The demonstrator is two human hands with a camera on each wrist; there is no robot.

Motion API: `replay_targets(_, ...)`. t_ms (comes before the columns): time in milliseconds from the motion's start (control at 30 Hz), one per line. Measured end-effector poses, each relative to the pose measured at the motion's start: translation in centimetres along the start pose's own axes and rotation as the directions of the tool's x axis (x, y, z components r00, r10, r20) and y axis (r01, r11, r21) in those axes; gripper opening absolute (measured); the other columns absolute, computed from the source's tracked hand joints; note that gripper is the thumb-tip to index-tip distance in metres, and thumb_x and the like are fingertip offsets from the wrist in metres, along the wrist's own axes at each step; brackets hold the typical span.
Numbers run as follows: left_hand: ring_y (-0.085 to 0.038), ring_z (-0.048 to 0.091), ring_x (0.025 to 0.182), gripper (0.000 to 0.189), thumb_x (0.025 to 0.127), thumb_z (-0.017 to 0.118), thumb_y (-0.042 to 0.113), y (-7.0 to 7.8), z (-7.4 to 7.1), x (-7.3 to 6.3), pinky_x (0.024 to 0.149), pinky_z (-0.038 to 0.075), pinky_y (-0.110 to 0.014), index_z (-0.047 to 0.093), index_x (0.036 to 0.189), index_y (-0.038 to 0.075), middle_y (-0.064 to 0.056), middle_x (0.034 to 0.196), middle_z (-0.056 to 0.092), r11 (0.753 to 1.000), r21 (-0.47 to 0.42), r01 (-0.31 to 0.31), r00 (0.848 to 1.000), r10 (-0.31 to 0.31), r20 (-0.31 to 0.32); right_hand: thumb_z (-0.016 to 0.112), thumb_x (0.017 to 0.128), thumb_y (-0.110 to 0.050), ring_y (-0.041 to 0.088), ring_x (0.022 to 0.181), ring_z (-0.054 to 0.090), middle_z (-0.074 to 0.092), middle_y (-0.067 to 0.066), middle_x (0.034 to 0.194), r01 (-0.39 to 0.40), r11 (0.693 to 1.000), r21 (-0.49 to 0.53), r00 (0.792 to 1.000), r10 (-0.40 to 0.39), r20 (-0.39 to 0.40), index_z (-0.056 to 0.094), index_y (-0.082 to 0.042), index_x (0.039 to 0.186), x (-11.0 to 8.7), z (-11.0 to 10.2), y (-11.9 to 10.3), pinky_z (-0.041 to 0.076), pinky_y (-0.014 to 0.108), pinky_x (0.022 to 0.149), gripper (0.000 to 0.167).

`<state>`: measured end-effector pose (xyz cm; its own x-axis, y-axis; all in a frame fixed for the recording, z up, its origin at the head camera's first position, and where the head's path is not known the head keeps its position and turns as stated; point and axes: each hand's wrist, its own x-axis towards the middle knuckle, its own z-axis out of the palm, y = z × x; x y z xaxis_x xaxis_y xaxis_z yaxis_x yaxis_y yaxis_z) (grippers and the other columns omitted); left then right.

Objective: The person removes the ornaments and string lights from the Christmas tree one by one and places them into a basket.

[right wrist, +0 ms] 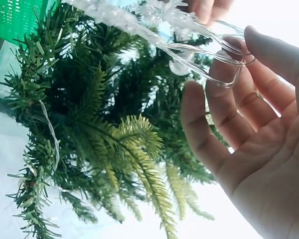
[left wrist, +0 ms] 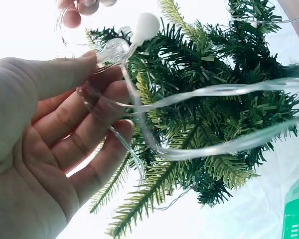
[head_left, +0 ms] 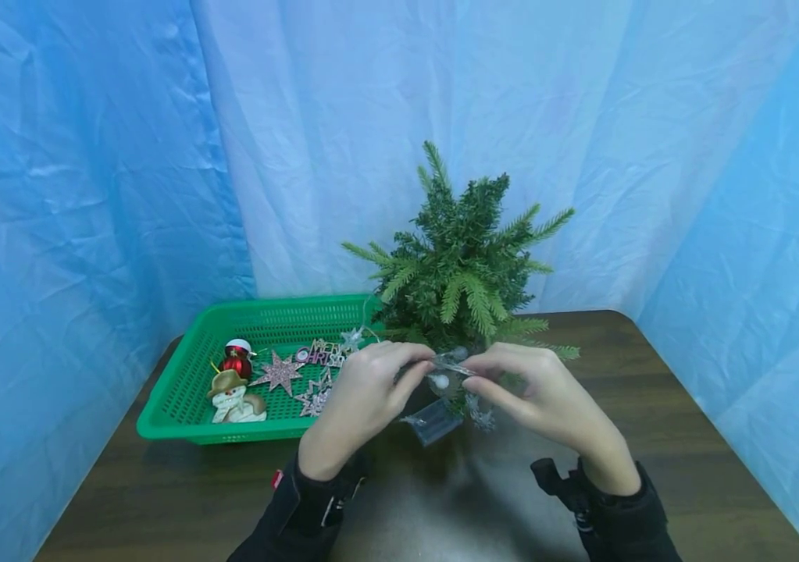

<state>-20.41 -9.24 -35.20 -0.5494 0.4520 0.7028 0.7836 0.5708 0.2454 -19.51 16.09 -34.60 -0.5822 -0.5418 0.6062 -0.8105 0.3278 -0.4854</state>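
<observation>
Between both hands, in front of a small artificial Christmas tree [head_left: 465, 257], is a bundle of clear string lights [head_left: 450, 364]. My left hand [head_left: 371, 394] pinches part of the bundle between thumb and fingers; in the left wrist view a white ball [left wrist: 146, 26] and clear wire loops hang by the fingertips. With thumb and forefinger my right hand [head_left: 547, 394] pinches the looped clear wires [right wrist: 209, 64], its other fingers loosely bent. A clear battery box [head_left: 433, 422] hangs or lies below the hands; which of the two I cannot tell. One wire strand [right wrist: 51, 134] runs among the tree's branches.
To the left stands a green basket [head_left: 181, 390] holding a snowman ornament [head_left: 236, 400], red ornaments [head_left: 236, 359], glittery stars [head_left: 278, 372] and a lettered sign [head_left: 325, 353]. Blue-white curtains [head_left: 399, 117] enclose the dark wooden table [head_left: 659, 421] at the back and sides.
</observation>
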Motion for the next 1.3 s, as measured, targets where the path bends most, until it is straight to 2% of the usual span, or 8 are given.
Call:
replay_targets(200, -0.012, 0.07, 0.092, 0.015, 0.099, 0.069, 0.014, -0.2, -0.4, 0.0, 0.079, 0.056, -0.028, 0.076, 0.111, 0.008, -0.001, 0.102, 0.075, 0.998, -0.068, -0.001, 0.995, -0.006, -0.096, 0.072, 0.094, -0.002, 0.005, 0.091, 0.067, 0.07, -0.011, 0.103, 0.035, 0.999, 0.032, 0.999, -0.035, 0.021, 0.073, -0.019, 0.117, 0.1, 0.3, 0.1, 0.056, 0.027, 0.077, 0.029)
replay_targets(300, -0.012, 0.07, 0.093, 0.015, 0.099, 0.069, 0.013, -0.3, -0.7, -0.1, 0.079, 0.057, -0.03, 0.075, 0.112, 0.008, -0.002, 0.103, 0.075, 0.996, -0.093, 0.002, 0.992, -0.014, -0.128, 0.071, 0.094, -0.001, 0.005, 0.09, 0.066, 0.071, -0.009, 0.104, 0.061, 0.997, 0.037, 0.998, -0.062, 0.03, 0.072, -0.019, 0.118, 0.1, 0.5, 0.1, 0.055, 0.026, 0.074, 0.03)
replay_targets(400, -0.012, 0.07, 0.094, 0.015, 0.099, 0.069, 0.011, -0.5, -1.1, -0.2, 0.077, 0.057, -0.031, 0.075, 0.112, 0.007, -0.002, 0.104, 0.075, 0.994, -0.104, 0.016, 0.987, -0.032, -0.158, 0.071, 0.094, -0.001, 0.005, 0.089, 0.066, 0.071, -0.007, 0.105, 0.073, 0.997, 0.034, 0.997, -0.074, 0.032, 0.072, -0.018, 0.119, 0.1, 0.6, 0.1, 0.053, 0.024, 0.071, 0.03)
replay_targets(667, -0.011, 0.07, 0.088, 0.015, 0.097, 0.07, 0.008, -1.2, -2.2, -0.3, 0.06, 0.052, -0.031, 0.074, 0.111, 0.004, -0.003, 0.104, 0.075, 0.987, -0.156, 0.025, 0.965, -0.065, -0.254, 0.07, 0.096, -0.003, 0.004, 0.092, 0.066, 0.07, -0.011, 0.11, 0.042, 0.999, 0.02, 0.998, -0.043, 0.044, 0.071, -0.02, 0.122, 0.0, 0.4, 0.1, 0.052, 0.023, 0.07, 0.031)
replay_targets(867, -0.012, 0.07, 0.092, 0.016, 0.097, 0.07, 0.006, -1.9, -3.0, -0.5, 0.074, 0.057, -0.034, 0.074, 0.112, 0.005, -0.002, 0.104, 0.075, 0.986, -0.153, 0.06, 0.95, -0.103, -0.293, 0.071, 0.094, -0.001, 0.006, 0.099, 0.066, 0.07, -0.01, 0.112, 0.035, 0.999, -0.008, 0.999, -0.035, 0.019, 0.072, -0.019, 0.121, -0.3, -0.5, 0.1, 0.054, 0.025, 0.08, 0.033)
replay_targets(1100, -0.012, 0.069, 0.091, 0.016, 0.099, 0.068, 0.01, -2.5, -4.6, -0.8, 0.078, 0.055, -0.032, 0.072, 0.114, 0.007, 0.0, 0.103, 0.074, 0.978, -0.156, 0.141, 0.935, -0.183, -0.303, 0.072, 0.092, 0.003, 0.009, 0.1, 0.067, 0.071, -0.008, 0.111, 0.042, 0.998, -0.037, 0.998, -0.043, -0.042, 0.073, -0.017, 0.118, -0.6, -1.6, 0.4, 0.054, 0.028, 0.084, 0.034)
replay_targets(1200, -0.011, 0.068, 0.091, 0.017, 0.101, 0.065, 0.013, -2.8, -5.2, -0.5, 0.078, 0.055, -0.032, 0.07, 0.116, 0.007, 0.0, 0.103, 0.073, 0.964, -0.186, 0.19, 0.938, -0.234, -0.257, 0.073, 0.09, 0.005, 0.01, 0.1, 0.067, 0.071, -0.008, 0.111, 0.048, 0.998, -0.049, 0.996, -0.051, -0.073, 0.073, -0.019, 0.118, -0.7, -2.1, 0.5, 0.053, 0.025, 0.081, 0.037)
replay_targets(1300, -0.01, 0.065, 0.086, 0.019, 0.104, 0.062, 0.019, -3.0, -6.0, 0.0, 0.072, 0.052, -0.031, 0.067, 0.118, 0.007, 0.0, 0.103, 0.072, 0.944, -0.208, 0.257, 0.936, -0.297, -0.189, 0.073, 0.087, 0.009, 0.012, 0.1, 0.068, 0.072, -0.005, 0.111, 0.068, 0.996, -0.056, 0.991, -0.074, -0.11, 0.073, -0.017, 0.118, -0.9, -2.7, 0.7, 0.053, 0.022, 0.081, 0.041)
